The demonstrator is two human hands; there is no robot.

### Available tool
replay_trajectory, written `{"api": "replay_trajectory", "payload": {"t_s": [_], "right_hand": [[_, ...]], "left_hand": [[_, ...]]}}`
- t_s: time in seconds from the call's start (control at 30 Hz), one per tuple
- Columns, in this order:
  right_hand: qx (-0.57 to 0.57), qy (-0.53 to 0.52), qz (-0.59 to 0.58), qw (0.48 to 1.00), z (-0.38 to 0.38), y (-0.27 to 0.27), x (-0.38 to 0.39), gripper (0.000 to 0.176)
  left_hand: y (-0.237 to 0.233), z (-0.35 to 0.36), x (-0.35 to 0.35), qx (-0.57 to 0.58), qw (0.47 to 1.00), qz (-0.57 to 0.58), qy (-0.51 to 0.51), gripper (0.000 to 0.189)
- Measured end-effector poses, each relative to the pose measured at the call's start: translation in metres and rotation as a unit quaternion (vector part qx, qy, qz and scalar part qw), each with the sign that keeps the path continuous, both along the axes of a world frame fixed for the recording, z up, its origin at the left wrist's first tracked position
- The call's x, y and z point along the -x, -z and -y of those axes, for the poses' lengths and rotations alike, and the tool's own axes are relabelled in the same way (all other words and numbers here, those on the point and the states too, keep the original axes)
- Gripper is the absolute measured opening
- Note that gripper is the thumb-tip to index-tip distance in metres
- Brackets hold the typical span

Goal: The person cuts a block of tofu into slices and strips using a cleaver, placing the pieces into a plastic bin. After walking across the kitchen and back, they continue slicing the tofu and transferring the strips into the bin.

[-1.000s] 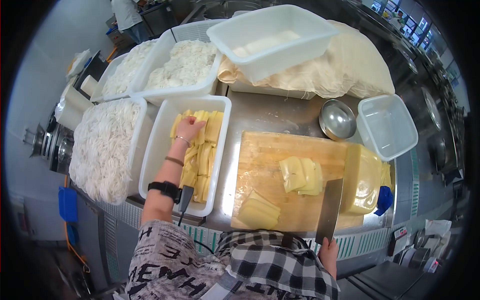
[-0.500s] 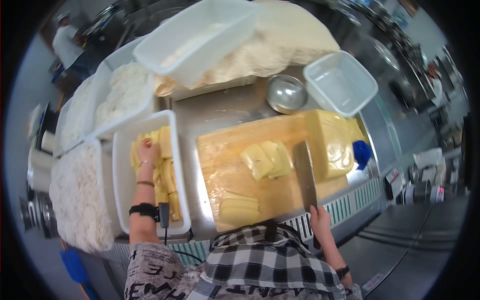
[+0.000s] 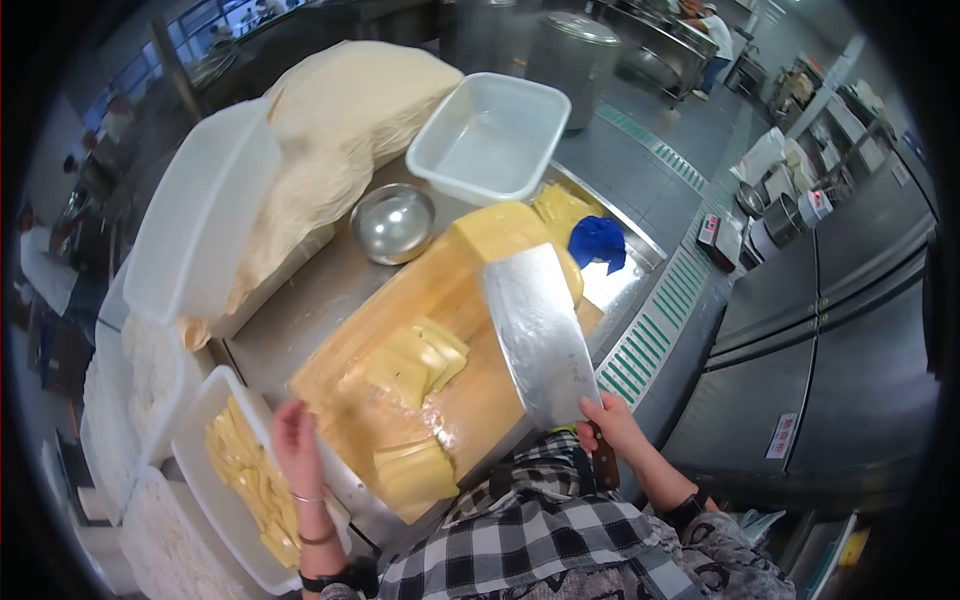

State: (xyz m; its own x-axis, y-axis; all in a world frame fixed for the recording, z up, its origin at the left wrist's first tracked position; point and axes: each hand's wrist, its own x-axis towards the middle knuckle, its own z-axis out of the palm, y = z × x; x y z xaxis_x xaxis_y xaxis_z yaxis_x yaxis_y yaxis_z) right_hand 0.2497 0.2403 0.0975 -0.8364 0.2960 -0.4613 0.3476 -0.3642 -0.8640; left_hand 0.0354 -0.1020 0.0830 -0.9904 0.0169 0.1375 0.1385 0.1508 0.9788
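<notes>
My right hand point(image 3: 612, 425) is closed around the brown handle of a broad cleaver point(image 3: 540, 335), its wide blade raised and tilted in front of a large yellow block point(image 3: 505, 228). My left hand point(image 3: 295, 435) hovers between a white bin point(image 3: 190, 440) and the wooden cutting board point(image 3: 330, 360). Its fingers are loosely bent and a little blurred, with nothing visible in them. Yellow strips point(image 3: 250, 480) fill part of the bin. On the board lie a fanned pile of yellow slices point(image 3: 420, 355) and a neater stack point(image 3: 415, 472) at the near edge.
A steel bowl point(image 3: 393, 223) and a translucent tub point(image 3: 490, 140) stand behind the board. A blue cloth point(image 3: 597, 243) lies right of the block. Large pale sheets point(image 3: 350, 110), a tilted white bin point(image 3: 200, 210) and tubs of white shreds point(image 3: 150, 380) occupy the left. Other people work farther off.
My left hand has come up out of the bin of yellow strips, toward the board. The cleaver's blade has turned from edge-on to broadside. The view has swung right.
</notes>
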Motion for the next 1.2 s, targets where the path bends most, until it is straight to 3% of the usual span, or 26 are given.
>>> {"api": "replay_trajectory", "payload": {"t_s": [0.07,0.2,0.3,0.37,0.43,0.47,0.5,0.57,0.6,0.63,0.7,0.77,0.87,0.9,0.97,1.1,1.2], "right_hand": [[0.169,0.077,0.004,0.983,-0.014,-0.001,-0.015,0.014],[0.244,0.139,-0.037,0.959,-0.072,0.019,-0.062,0.015],[0.266,0.167,-0.077,0.946,-0.126,0.037,-0.106,0.023],[0.263,0.155,-0.1,0.947,-0.161,0.052,-0.133,0.031],[0.345,0.096,-0.134,0.924,-0.197,0.079,-0.16,0.034],[0.402,0.109,-0.145,0.898,-0.212,0.087,-0.172,0.022],[0.402,0.11,-0.147,0.897,-0.227,0.091,-0.183,0.022],[0.4,0.22,-0.102,0.884,-0.258,0.095,-0.202,0.011],[0.424,0.214,-0.102,0.874,-0.274,0.091,-0.208,0.023],[0.423,0.209,-0.103,0.876,-0.287,0.088,-0.212,0.023],[0.319,0.184,-0.033,0.929,-0.32,0.083,-0.213,0.027],[0.332,0.166,-0.051,0.927,-0.358,0.085,-0.201,0.032],[0.152,0.131,0.045,0.979,-0.415,0.101,-0.168,0.046],[0.148,0.124,0.045,0.98,-0.437,0.112,-0.156,0.046],[0.037,0.067,0.152,0.985,-0.484,0.135,-0.133,0.051],[0.028,0.0,0.241,0.97,-0.58,0.222,-0.131,0.057],[-0.077,-0.089,0.311,0.943,-0.642,0.252,-0.157,0.057]], "left_hand": [[0.005,-0.044,-0.03,0.005,0.993,0.076,0.089,0.015],[0.042,-0.127,-0.086,-0.001,0.941,0.187,0.281,0.015],[0.065,-0.196,-0.125,0.007,0.901,0.234,0.364,0.018],[0.077,-0.245,-0.143,0.009,0.867,0.286,0.407,0.019],[0.087,-0.296,-0.149,0.056,0.844,0.303,0.44,0.022],[0.09,-0.318,-0.155,0.103,0.814,0.325,0.471,0.025],[0.089,-0.341,-0.159,0.104,0.813,0.324,0.472,0.025],[0.082,-0.389,-0.162,0.201,0.78,0.298,0.512,0.025],[0.076,-0.411,-0.164,0.198,0.776,0.296,0.521,0.026],[0.079,-0.428,-0.166,0.196,0.779,0.295,0.517,0.026],[0.087,-0.461,-0.169,0.163,0.802,0.281,0.501,0.025],[0.086,-0.487,-0.168,0.146,0.81,0.279,0.495,0.025],[0.087,-0.524,-0.154,0.155,0.809,0.274,0.496,0.025],[0.089,-0.536,-0.148,0.18,0.803,0.27,0.499,0.026],[0.077,-0.567,-0.135,0.193,0.796,0.312,0.481,0.026],[0.082,-0.634,-0.101,0.125,0.818,0.274,0.49,0.028],[0.09,-0.683,-0.08,0.051,0.84,0.263,0.472,0.027]]}}
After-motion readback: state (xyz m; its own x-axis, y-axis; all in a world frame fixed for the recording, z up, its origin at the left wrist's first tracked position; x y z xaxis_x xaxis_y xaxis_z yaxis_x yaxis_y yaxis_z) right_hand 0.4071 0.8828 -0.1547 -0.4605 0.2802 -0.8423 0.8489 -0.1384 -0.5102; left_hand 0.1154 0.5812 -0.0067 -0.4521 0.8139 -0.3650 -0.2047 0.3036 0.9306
